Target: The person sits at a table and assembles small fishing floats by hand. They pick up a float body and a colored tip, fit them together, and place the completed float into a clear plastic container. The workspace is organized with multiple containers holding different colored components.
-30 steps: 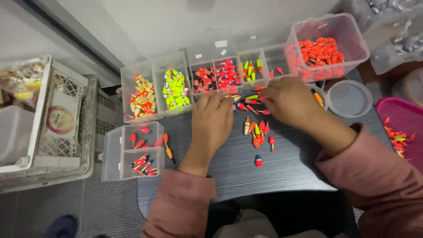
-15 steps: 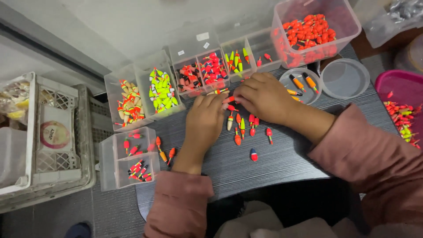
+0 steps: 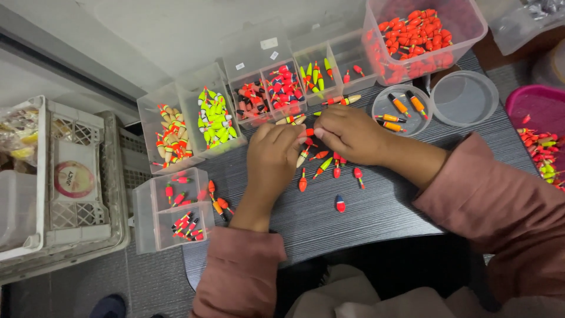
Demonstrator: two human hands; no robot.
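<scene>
My left hand (image 3: 273,156) and my right hand (image 3: 348,135) meet fingertip to fingertip over the dark striped table (image 3: 388,206). Between the fingertips is pinched a small red float (image 3: 308,133). Several loose red, orange and green floats (image 3: 329,169) lie just below the hands. A single red and blue one (image 3: 340,204) lies apart, nearer to me. Behind the hands stands a row of clear compartments (image 3: 215,115) that hold floats sorted by colour: orange-yellow, lime green, red-black, pink-red and green.
A large clear tub of red-orange floats (image 3: 424,32) stands at the back right. In front of it are a round clear dish with orange floats (image 3: 400,112) and an empty one (image 3: 465,97). A pink tray (image 3: 538,118) is far right, a small two-part box (image 3: 173,215) left, a white crate (image 3: 65,182) beyond.
My hands have drawn together: the right hand pulled back from the loose floats and now meets the left hand's fingertips on one red float. The view has also shifted.
</scene>
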